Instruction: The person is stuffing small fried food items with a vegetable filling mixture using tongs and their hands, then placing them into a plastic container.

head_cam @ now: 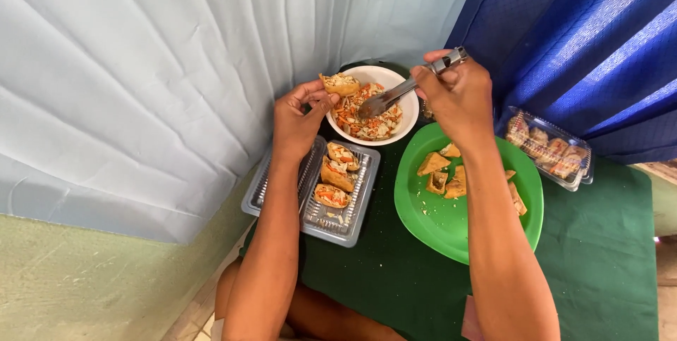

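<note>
From the head camera, the left hand (300, 119) was raised over the far left part of the tabletop (606, 256), which was covered in dark green cloth. Its grip was closed on a fried tofu pocket (340, 84), pinched between thumb and fingertips and held just above the left rim of a white bowl (407, 101). The pocket's open side showed a pale filling.

The right hand (457, 98) hovered over the far edge of a green plate (423, 217), its grip closed around the handle of a metal spoon (395, 95). The spoon slanted down to the left, with its bowl end resting in the chopped orange and white filling (360, 124) inside the white bowl.

Just near of the left hand lay an open clear plastic tray (352, 224), its lid folded out to the left. Three stuffed tofu pieces (336, 174) sat in it in a line running from far to near, filling side up.

The green plate stood to the right of the tray, carrying several unfilled tofu pieces (441, 179), partly hidden by the right forearm. Crumbs were scattered on its near side.

At the far right, a second clear plastic container (551, 147) held more tofu pieces, close to a blue curtain (599, 45). A pale blue cloth (176, 80) hung on the left.
</note>
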